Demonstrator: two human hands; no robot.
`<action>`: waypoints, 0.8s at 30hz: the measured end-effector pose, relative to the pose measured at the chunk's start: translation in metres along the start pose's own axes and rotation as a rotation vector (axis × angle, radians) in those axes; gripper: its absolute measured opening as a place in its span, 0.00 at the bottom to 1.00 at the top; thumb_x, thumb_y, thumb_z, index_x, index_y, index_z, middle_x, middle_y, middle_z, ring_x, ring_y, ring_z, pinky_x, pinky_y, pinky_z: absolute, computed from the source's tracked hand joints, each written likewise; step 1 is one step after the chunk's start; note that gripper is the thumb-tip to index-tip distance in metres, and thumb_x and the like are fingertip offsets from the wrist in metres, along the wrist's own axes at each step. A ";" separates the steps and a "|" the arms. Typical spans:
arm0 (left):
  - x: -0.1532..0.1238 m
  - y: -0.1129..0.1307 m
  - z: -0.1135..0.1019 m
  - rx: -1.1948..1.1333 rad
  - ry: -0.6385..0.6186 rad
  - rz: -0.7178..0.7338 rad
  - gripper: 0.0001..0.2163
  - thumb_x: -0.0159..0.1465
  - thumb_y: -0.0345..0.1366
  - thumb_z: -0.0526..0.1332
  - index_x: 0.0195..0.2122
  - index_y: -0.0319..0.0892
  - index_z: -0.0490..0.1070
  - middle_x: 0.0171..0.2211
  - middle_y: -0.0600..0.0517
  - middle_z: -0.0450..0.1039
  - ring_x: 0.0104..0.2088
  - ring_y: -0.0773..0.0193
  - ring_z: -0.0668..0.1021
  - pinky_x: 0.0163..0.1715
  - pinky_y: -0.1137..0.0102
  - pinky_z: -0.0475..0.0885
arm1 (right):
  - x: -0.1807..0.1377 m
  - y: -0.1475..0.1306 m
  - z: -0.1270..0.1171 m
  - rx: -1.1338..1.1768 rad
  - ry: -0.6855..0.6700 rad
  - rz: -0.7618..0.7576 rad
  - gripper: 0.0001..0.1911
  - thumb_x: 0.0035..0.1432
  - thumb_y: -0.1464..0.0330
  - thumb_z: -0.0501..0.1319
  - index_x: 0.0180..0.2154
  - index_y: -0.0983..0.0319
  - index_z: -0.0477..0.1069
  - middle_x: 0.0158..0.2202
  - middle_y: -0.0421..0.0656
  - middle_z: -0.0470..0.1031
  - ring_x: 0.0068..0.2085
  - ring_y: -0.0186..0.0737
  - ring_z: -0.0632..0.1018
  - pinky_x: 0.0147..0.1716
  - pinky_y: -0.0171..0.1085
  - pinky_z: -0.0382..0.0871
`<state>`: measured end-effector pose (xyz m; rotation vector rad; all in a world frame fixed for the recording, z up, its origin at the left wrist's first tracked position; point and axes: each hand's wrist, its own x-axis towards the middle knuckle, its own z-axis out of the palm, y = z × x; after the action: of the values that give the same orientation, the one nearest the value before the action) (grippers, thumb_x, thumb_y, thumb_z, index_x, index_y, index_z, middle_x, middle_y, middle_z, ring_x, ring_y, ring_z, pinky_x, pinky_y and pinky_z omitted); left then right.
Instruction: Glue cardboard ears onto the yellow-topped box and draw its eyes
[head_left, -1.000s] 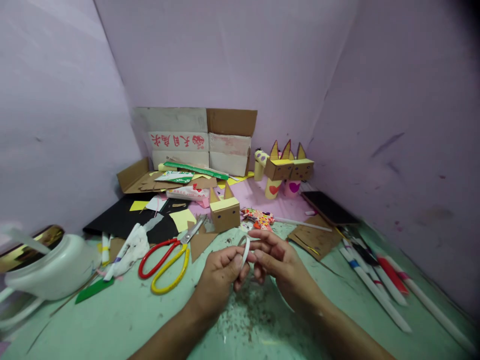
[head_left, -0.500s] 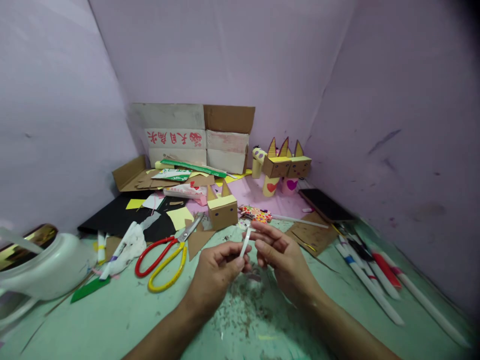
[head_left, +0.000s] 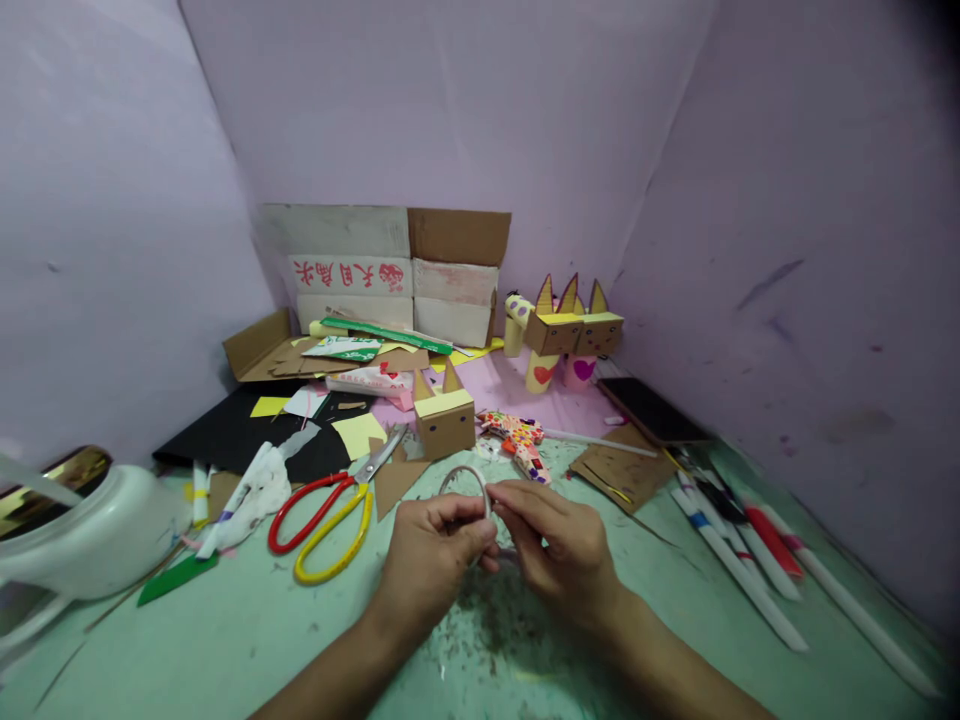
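In front of me, a narrow pale ring, which looks like a thin roll of tape (head_left: 466, 473), stands tilted with its hole showing. My left hand (head_left: 442, 545) is closed around its lower side, thumb and fingers pinching it. The fingertips of my right hand (head_left: 559, 535) are pressed together at the ring's right edge; whatever they pinch there is too small to see well. Just beyond my hands sits a small cardboard box head (head_left: 445, 430) with two pointed ears and drawn eyes. A colourful patterned piece (head_left: 517, 436) lies to its right.
Scissors (head_left: 330, 520) with red and yellow handles lie left of my hands. A white teapot-like vessel (head_left: 127, 530) stands far left. Several markers (head_left: 742, 560) and a dark phone-like slab (head_left: 652, 408) lie right. Finished cardboard figures (head_left: 555, 335) and a cardboard box (head_left: 352, 232) stand behind.
The ring has turned from nearly edge-on to showing its loop. My right fingers have closed from spread to a pinch at its edge, uncovering more of the patterned piece.
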<state>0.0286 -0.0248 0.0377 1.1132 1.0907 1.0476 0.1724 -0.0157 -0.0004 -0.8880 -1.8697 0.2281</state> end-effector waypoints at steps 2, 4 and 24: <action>0.000 0.000 0.000 0.053 0.008 0.020 0.05 0.46 0.34 0.63 0.18 0.37 0.74 0.14 0.54 0.68 0.17 0.70 0.68 0.19 0.75 0.66 | -0.001 0.001 0.000 -0.078 -0.024 -0.037 0.16 0.58 0.77 0.54 0.44 0.58 0.74 0.37 0.46 0.80 0.37 0.40 0.80 0.35 0.35 0.75; 0.001 -0.003 0.000 0.117 0.014 0.049 0.05 0.47 0.33 0.61 0.19 0.37 0.73 0.14 0.55 0.67 0.18 0.70 0.68 0.20 0.75 0.66 | -0.001 0.001 0.000 -0.143 -0.018 -0.071 0.15 0.58 0.78 0.54 0.42 0.59 0.73 0.36 0.46 0.80 0.36 0.38 0.81 0.34 0.33 0.75; 0.001 -0.008 0.001 0.148 0.039 0.176 0.04 0.49 0.33 0.61 0.22 0.38 0.73 0.19 0.55 0.69 0.20 0.69 0.72 0.22 0.75 0.70 | 0.003 -0.007 -0.002 0.082 0.082 0.135 0.09 0.59 0.76 0.54 0.36 0.63 0.72 0.29 0.43 0.77 0.29 0.35 0.79 0.25 0.30 0.71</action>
<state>0.0304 -0.0253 0.0296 1.3314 1.1313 1.1443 0.1696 -0.0192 0.0063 -0.9541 -1.7144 0.3436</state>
